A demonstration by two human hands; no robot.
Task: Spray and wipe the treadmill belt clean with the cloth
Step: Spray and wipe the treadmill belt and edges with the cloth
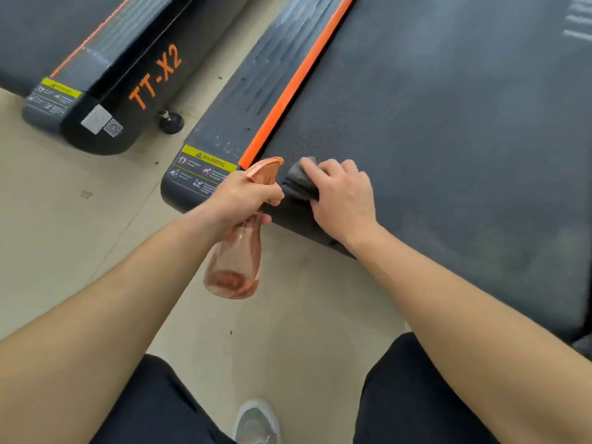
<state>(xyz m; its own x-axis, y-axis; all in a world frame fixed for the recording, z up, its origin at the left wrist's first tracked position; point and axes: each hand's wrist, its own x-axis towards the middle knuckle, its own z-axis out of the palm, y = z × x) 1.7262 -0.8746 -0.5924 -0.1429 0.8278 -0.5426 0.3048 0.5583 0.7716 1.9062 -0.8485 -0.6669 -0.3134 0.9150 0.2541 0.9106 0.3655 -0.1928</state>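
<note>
The dark treadmill belt fills the upper right, bordered on its left by an orange strip. My left hand grips the neck of a translucent orange spray bottle, held upright just off the belt's rear corner, nozzle pointing toward the belt. My right hand presses a crumpled grey cloth onto the belt near its rear left corner. Most of the cloth is hidden under my fingers.
A side rail with a yellow warning sticker lies left of the orange strip. A second treadmill marked TT-X2 stands at the upper left across a strip of beige floor. My knees and one grey shoe are at the bottom.
</note>
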